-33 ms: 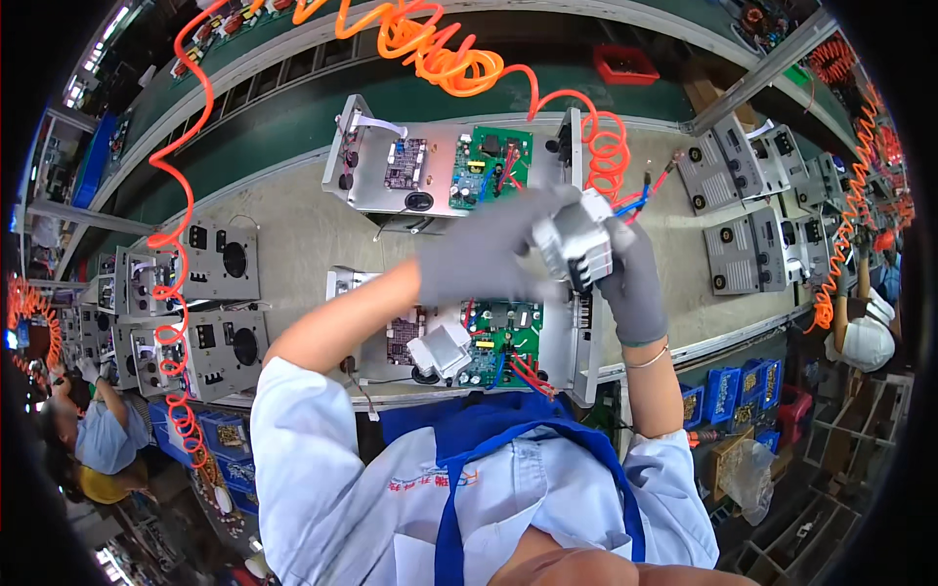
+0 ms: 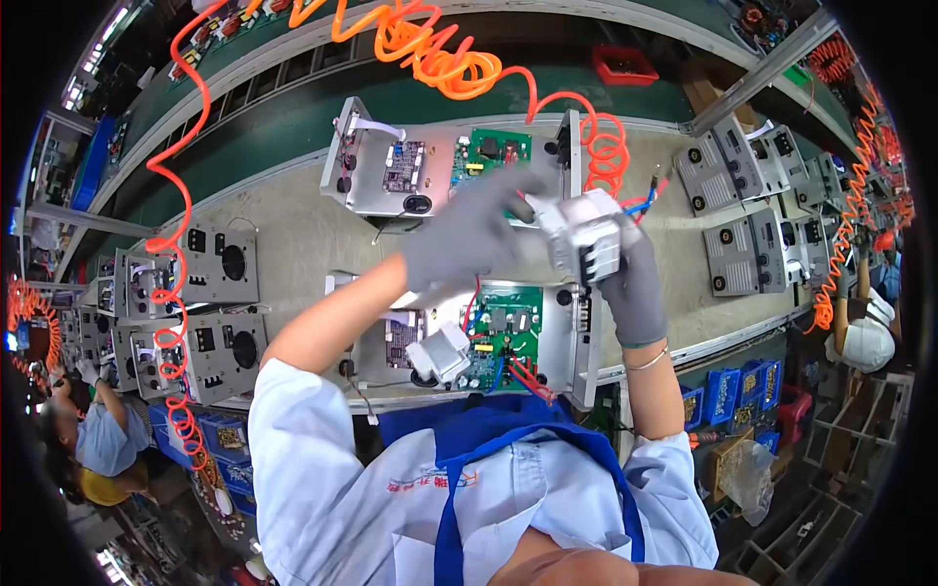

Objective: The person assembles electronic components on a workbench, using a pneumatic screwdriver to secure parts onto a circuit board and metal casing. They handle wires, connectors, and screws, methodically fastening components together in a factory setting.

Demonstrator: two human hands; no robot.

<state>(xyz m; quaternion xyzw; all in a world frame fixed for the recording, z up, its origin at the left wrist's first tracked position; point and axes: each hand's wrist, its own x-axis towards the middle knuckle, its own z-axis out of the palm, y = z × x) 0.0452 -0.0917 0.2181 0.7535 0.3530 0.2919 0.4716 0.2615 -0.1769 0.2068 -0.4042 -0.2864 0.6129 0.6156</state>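
Observation:
My right hand [image 2: 635, 291], in a grey glove, grips a silver boxy component [image 2: 591, 223] with dark slots along its lower side. Blue and red wires [image 2: 642, 203] stick out past its far right side. My left hand [image 2: 464, 236], also gloved, is just left of this component, fingers spread and holding nothing. Under the hands lies the near metal chassis [image 2: 560, 337], with a green circuit board [image 2: 523, 322] in it. A second silver component [image 2: 440, 354] rests on this chassis beside the board. The far metal chassis [image 2: 376, 190] carries a purple board [image 2: 403, 166] and another green board [image 2: 489, 148].
Grey metal units [image 2: 747, 256] stand to the right, and more units with round black openings [image 2: 227, 264] to the left. Orange coiled hoses [image 2: 459, 68] hang overhead. Blue parts bins [image 2: 721, 393] sit below the bench's right edge. Other people work at both sides.
My left hand has drawn back a little to the left, away from the silver component. My right hand has turned the component slightly, and its wires have shifted.

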